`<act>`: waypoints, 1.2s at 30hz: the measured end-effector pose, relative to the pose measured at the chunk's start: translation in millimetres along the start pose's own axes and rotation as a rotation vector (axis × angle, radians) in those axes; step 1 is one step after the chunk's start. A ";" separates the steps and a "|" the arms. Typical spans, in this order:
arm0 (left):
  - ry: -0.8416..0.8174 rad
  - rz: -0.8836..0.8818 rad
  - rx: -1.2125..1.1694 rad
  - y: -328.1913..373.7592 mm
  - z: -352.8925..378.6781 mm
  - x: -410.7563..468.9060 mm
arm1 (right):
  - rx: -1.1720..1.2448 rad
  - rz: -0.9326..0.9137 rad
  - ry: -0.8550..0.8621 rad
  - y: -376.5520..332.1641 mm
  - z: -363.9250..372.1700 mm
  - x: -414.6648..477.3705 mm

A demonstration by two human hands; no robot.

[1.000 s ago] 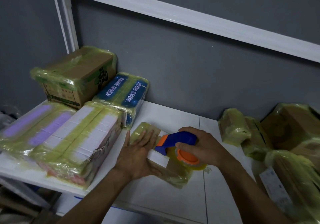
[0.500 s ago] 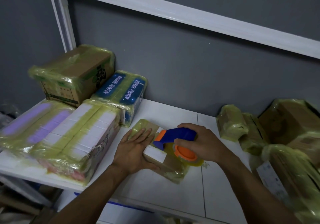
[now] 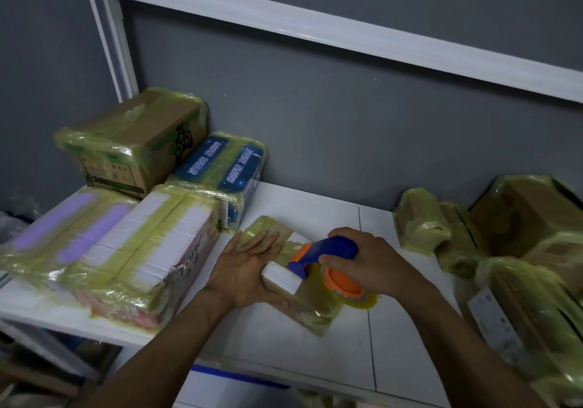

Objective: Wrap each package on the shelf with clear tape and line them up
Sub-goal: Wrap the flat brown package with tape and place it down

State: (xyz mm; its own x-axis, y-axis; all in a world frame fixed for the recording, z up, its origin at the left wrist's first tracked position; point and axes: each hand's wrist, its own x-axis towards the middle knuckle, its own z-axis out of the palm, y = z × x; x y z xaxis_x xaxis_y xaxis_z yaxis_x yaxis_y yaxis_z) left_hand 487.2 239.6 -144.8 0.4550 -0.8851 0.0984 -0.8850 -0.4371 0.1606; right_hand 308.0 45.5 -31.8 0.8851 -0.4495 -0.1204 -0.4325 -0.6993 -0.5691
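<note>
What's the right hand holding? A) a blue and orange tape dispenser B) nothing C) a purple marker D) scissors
A: the right hand has its fingers curled round the blue handle of the tape dispenser, whose reel is orange.

Grey wall behind a white metal shelf frame.

Gap on shelf open between left boxes and right pile; package sits mid-gap. Bare shelf behind it and front-right of it. Wall blocks the back, rail crosses overhead.
</note>
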 end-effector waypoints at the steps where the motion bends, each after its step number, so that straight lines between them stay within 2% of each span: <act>1: 0.016 -0.008 -0.015 3.5 0.4 0.7 | -0.006 0.001 0.002 0.3 1.2 -0.4; 11: 0.119 0.031 -0.093 19.1 13.7 0.1 | 0.133 0.036 0.057 6.0 2.8 -8.3; 19: 0.167 0.038 -0.082 17.5 16.3 -2.3 | 0.139 0.037 0.076 10.3 -1.4 -18.5; 26: 0.137 0.049 -0.084 15.7 16.7 2.4 | 0.152 0.063 0.085 24.4 -12.6 -36.0; 32: 0.132 0.062 -0.064 12.7 16.1 5.1 | 0.041 0.053 0.121 11.3 5.1 -38.1; 36: 0.109 0.074 -0.054 14.3 7.6 13.0 | 0.085 0.090 0.127 10.3 5.4 -39.7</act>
State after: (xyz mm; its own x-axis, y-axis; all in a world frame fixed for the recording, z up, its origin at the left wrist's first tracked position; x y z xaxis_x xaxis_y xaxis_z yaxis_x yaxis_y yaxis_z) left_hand 479.7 220.7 -148.7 0.3996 -0.8904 0.2177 -0.9111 -0.3597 0.2012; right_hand 269.4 59.1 -37.2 0.8123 -0.5786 -0.0736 -0.4884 -0.6059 -0.6280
